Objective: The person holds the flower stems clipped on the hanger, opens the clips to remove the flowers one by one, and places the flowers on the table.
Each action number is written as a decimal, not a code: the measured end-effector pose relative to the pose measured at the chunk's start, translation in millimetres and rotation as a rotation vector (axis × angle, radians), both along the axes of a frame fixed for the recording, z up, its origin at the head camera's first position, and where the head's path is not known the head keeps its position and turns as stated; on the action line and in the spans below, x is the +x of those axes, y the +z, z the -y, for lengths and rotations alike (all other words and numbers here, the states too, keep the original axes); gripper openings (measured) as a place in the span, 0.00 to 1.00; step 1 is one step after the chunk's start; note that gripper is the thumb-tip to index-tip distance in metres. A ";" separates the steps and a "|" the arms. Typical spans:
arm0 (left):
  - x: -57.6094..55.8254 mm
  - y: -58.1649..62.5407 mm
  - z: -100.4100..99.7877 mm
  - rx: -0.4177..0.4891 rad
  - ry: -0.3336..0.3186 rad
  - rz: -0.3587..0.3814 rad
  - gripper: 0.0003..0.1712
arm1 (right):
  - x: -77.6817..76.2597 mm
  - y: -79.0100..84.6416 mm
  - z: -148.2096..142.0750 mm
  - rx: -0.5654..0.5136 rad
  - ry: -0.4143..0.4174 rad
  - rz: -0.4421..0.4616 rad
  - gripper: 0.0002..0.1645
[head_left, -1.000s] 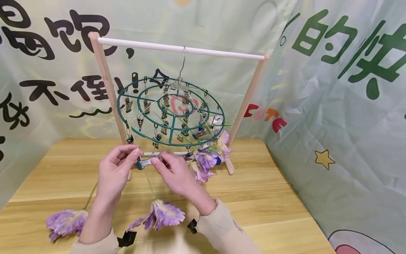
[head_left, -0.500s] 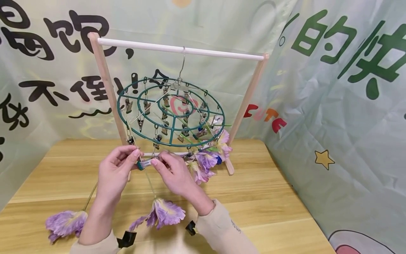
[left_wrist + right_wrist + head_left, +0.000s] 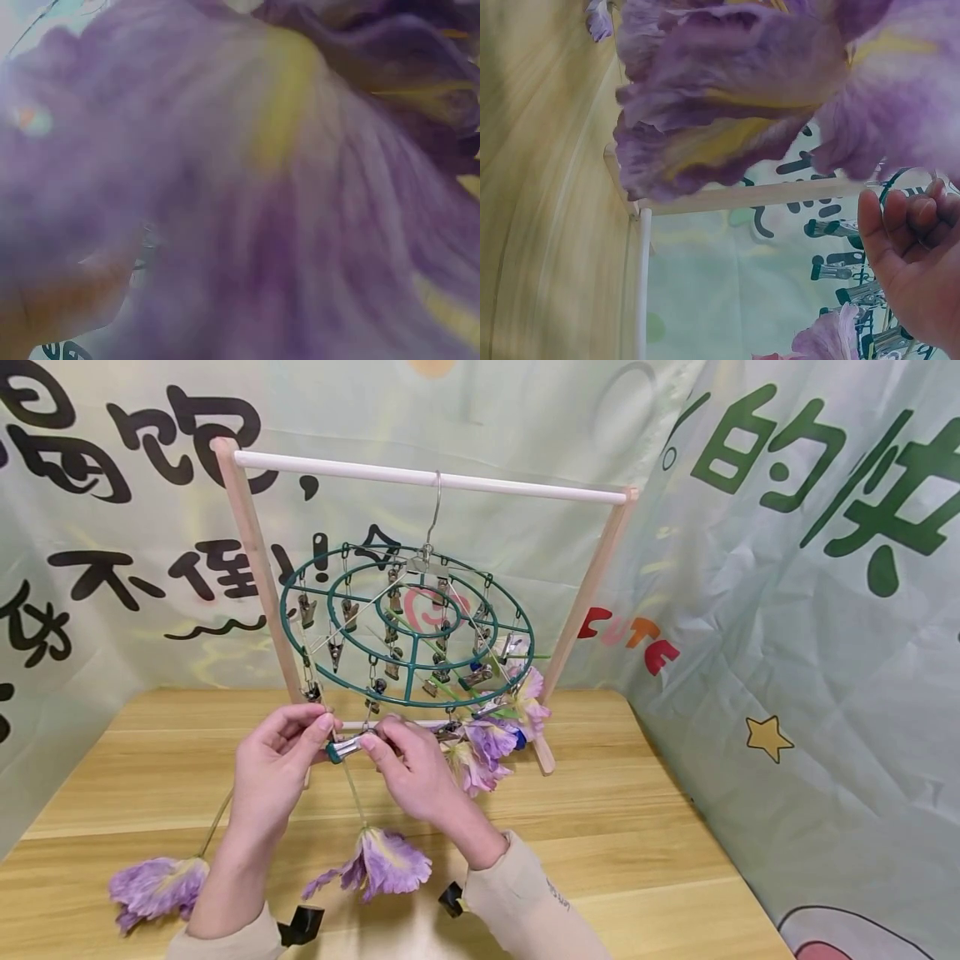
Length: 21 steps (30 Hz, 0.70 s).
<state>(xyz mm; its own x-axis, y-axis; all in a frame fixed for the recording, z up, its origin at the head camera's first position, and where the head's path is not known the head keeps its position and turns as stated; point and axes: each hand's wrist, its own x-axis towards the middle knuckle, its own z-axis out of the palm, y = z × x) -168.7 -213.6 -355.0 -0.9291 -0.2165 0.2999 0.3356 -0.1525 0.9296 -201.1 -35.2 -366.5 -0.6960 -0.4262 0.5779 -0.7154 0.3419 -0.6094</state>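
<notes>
In the head view, my right hand [image 3: 420,772] grips a metal clip [image 3: 347,746] with dark green tips, below the front of a round green clip hanger [image 3: 408,681]. Just left of it, my left hand [image 3: 270,768] pinches a thin flower stem near the clip's tips. Below both hands the purple artificial flower [image 3: 386,862] hangs head down on its stem [image 3: 354,789]. Petals [image 3: 300,225] fill most of the left wrist view, hiding the left fingertips. In the right wrist view, the flower [image 3: 735,105] is above and left of the curled right hand [image 3: 919,270].
The hanger hooks onto a white rod [image 3: 517,485] of a wooden stand [image 3: 600,577]. Several clips dangle from its rings. More purple flowers [image 3: 491,739] cluster at its right side. Another flower [image 3: 157,887] is at the front left, its stem running behind my left forearm.
The flower below my hands sways slightly. Both hands keep nearly the same place and hold at the clip.
</notes>
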 end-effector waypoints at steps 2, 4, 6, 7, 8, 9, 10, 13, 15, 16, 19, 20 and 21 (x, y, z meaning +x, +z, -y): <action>-0.5 -0.2 -0.3 0.006 -0.003 -0.005 0.10 | -0.1 0.2 -0.3 0.002 -0.002 -0.004 0.17; -0.8 -0.6 -0.2 0.011 -0.007 -0.011 0.09 | -0.2 0.4 -0.4 0.006 -0.004 -0.005 0.17; -0.9 -1.2 0.1 0.018 -0.014 -0.015 0.08 | -0.4 0.5 -0.5 0.011 -0.005 -0.007 0.17; -1.0 -1.3 0.3 0.021 -0.017 -0.019 0.08 | -0.4 0.7 -0.4 0.013 -0.006 -0.008 0.17; -1.0 -1.5 0.6 0.023 -0.020 -0.021 0.08 | -0.5 0.8 -0.3 0.015 -0.008 -0.008 0.17; -0.9 -1.6 0.8 0.026 -0.023 -0.024 0.08 | -0.5 0.9 -0.2 0.016 -0.009 -0.008 0.17; -0.8 -1.7 1.1 0.028 -0.025 -0.026 0.08 | -0.5 0.9 -0.1 0.017 -0.011 -0.008 0.18; -0.7 -1.8 1.6 0.032 -0.029 -0.033 0.09 | -0.1 1.0 0.0 0.018 -0.018 -0.003 0.18; -0.5 -1.7 1.9 0.035 -0.032 -0.036 0.10 | 0.1 0.8 0.3 0.015 -0.024 -0.002 0.18; -0.5 -1.7 2.1 0.036 -0.033 -0.036 0.10 | 0.3 0.7 0.3 0.014 -0.027 -0.004 0.17; -0.4 -1.8 2.7 0.039 -0.039 -0.036 0.11 | 0.4 -0.1 0.7 0.010 -0.036 -0.016 0.17; -0.4 -1.9 2.9 0.039 -0.039 -0.035 0.10 | 0.3 -0.5 0.7 0.008 -0.037 -0.020 0.17; -0.4 -2.0 3.1 0.039 -0.039 -0.035 0.10 | 0.3 -0.7 0.8 0.006 -0.039 -0.024 0.17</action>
